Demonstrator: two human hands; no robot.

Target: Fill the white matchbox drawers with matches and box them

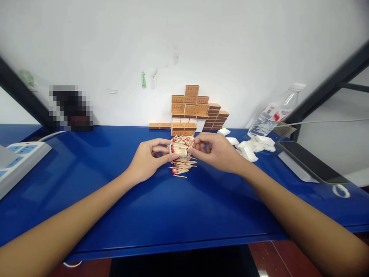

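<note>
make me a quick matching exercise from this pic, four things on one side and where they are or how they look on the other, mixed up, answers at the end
Things
1. small white tray
2. matchbox stack
3. bottle
4. power strip

Places and looks
a. clear plastic with a white cap, on the right
b. at the far left, white with blue socket panels
c. in the fingers of the left hand, with matches in it
d. by the wall, orange and brown

Right pairs: 1-c, 2-d, 3-a, 4-b
</note>
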